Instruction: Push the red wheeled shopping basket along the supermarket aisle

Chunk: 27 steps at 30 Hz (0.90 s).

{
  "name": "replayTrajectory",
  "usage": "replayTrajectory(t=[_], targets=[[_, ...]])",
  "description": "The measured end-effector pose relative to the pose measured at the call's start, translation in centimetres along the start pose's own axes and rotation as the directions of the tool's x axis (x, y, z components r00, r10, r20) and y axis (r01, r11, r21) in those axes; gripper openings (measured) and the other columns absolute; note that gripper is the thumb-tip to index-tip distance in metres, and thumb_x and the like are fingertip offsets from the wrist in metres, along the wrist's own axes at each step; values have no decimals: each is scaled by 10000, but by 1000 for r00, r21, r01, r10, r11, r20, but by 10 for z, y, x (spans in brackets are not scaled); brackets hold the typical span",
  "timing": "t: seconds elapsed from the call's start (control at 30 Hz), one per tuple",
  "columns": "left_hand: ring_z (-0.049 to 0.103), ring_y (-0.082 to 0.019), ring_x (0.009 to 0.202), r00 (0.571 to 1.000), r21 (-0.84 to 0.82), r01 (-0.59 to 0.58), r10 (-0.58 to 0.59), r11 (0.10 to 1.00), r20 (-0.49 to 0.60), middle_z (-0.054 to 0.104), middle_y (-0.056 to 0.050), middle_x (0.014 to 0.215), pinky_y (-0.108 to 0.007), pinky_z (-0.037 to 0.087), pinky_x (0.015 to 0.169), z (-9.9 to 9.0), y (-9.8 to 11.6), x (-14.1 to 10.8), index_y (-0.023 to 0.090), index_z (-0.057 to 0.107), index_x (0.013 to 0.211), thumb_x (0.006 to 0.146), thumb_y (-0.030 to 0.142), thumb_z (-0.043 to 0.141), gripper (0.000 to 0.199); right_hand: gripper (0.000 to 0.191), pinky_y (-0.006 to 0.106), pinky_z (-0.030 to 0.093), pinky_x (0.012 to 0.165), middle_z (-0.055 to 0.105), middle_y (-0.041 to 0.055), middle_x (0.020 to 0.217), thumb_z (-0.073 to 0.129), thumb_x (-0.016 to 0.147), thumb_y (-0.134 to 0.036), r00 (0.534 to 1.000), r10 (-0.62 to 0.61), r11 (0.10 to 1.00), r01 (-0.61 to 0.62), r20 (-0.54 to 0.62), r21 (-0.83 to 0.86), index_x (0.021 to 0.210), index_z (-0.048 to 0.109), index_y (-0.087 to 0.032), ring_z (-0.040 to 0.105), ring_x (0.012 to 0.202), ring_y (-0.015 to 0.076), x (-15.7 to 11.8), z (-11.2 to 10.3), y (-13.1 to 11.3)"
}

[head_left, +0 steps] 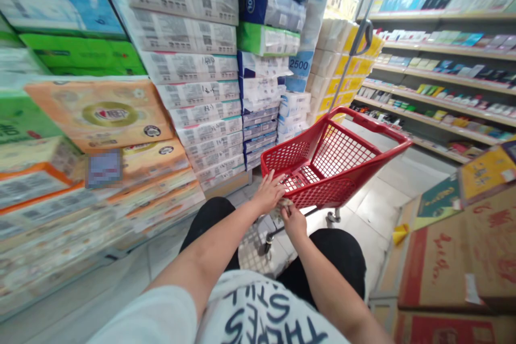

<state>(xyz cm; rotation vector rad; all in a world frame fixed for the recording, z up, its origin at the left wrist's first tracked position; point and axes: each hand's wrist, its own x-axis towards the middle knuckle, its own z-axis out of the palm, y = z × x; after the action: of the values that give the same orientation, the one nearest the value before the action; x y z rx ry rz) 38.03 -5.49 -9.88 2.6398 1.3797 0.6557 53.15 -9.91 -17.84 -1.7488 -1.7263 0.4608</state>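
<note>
The red cart (342, 188) is standing at one o'clock; the left hand (267, 194) is resting on its near rim, fingers extended, while the right hand (296, 222) is pinching a crumpled cloth (285, 202) just below. Uneven pressure could be sending the cart rolling on its wheels (334, 217), or mesh holes could be snagging the cloth.

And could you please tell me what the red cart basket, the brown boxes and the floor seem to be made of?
The red cart basket looks like glossy moulded plastic, judging by its smooth rounded rim and lattice walls. The brown boxes seem to be matte cardboard, from their flat brown faces with red print. The floor looks like shiny pale tile, perhaps ceramic, given the joints and reflected light.
</note>
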Motion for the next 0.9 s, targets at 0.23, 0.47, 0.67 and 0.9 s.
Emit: replayTrajectory(t=[0.23,0.47,0.67,0.9], targets=[[121,-172,1467,995,158,-94,91,983,29,288,-40,1556,-413,150,1200,8,-22,-20,215,254,1497,919,120,359,596,283,307,513,863,540,128,1176,411,918,-198,784,-502,850,525,-366,-41,1078,644,-195,563,1075,201,6,-6,16],[159,-185,1460,996,145,-74,65,987,67,315,-40,1544,-429,148,1195,1,-16,-10,231,278,1486,885,99,405,627,353,354,500,896,574,105,1202,425,899,-120,781,-607,787,567,-146,-243,1123,681,-216,568,958,212,6,7,12],[203,-196,1451,998,113,7,-14,994,64,346,-52,1529,-442,162,1190,0,-11,-2,217,350,1450,877,98,410,588,375,432,449,1014,512,152,1261,493,906,-229,703,-674,734,603,-227,-313,1258,593,-146,442,1205,275,4,8,6],[225,-191,1444,992,120,30,-44,992,114,362,-52,1520,-449,163,1188,-1,-12,9,216,396,1421,855,69,393,584,311,395,433,1008,576,99,1091,418,922,-112,671,-702,712,645,-239,-279,1015,704,-191,488,1110,225,14,7,21]])
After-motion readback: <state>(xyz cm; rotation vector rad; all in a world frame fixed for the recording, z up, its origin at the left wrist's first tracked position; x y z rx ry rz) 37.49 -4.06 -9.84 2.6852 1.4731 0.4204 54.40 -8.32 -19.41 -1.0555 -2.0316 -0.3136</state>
